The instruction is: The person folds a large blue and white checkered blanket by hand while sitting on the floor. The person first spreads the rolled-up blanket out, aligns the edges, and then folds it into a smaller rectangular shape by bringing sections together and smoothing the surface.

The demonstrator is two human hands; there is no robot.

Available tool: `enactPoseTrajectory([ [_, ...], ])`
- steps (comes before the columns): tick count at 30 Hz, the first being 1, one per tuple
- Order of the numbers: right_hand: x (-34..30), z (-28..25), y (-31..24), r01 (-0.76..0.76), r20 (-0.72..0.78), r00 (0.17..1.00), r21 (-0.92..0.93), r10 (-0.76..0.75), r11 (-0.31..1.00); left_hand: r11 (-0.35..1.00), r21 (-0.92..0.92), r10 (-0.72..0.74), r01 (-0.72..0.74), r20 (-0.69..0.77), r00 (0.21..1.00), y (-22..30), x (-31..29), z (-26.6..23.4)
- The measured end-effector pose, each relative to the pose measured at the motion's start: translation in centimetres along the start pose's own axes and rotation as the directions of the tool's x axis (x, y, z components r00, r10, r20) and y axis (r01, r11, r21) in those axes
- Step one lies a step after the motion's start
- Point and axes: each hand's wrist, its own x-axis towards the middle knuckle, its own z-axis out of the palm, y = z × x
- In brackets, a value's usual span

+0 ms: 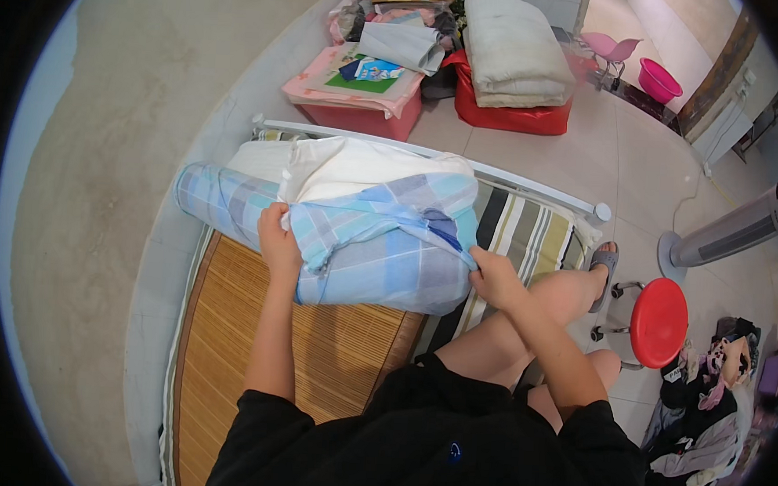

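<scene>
A pillow (358, 167) in white lies on the bed, half inside a blue checked pillowcase (379, 260). My left hand (278, 237) grips the open edge of the pillowcase on its left side. My right hand (493, 279) pinches the same edge at the right, by a dark blue zip. The white end of the pillow sticks out at the top. A rolled part of the blue checked cloth (211, 198) reaches toward the wall.
A bamboo mat (330, 354) covers a striped mattress (521, 232) with a white rail (533, 182). A red stool (658, 320) and tower fan (742, 224) stand right. Folded bedding (513, 51), a pink box (362, 92), a pink basin (659, 79) and clothes (706, 409) lie around.
</scene>
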Motion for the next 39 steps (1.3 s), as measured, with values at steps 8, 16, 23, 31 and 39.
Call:
enactPoseTrajectory([
  [8,-2.6,3.5,-4.8,-0.191,-0.086,0.968,0.355,0.235,0.915,0.992,-0.009,-0.126,0.126,-0.016,0.992,-3.2,1.4,0.5],
  [16,-3.2,6.2,-8.4,-0.112,-0.25,0.958,0.124,0.141,0.986,0.985,-0.018,-0.17,0.17,0.01,0.985,-4.2,3.6,1.6],
  [23,0.8,2.8,-5.6,-0.023,-0.308,0.95,0.09,0.049,0.996,1.0,-0.016,0.004,-0.004,-0.015,1.0,-0.8,4.2,2.4],
  [31,7.1,2.6,5.4,-0.281,-0.039,0.937,0.51,0.348,0.813,0.958,-0.279,0.075,-0.063,0.034,0.997,4.0,0.0,0.0],
  [39,17.3,-1.5,-2.8,-0.48,0.334,0.864,0.773,0.376,0.416,0.96,-0.118,0.259,-0.253,0.041,0.965,4.3,-3.9,-3.2],
])
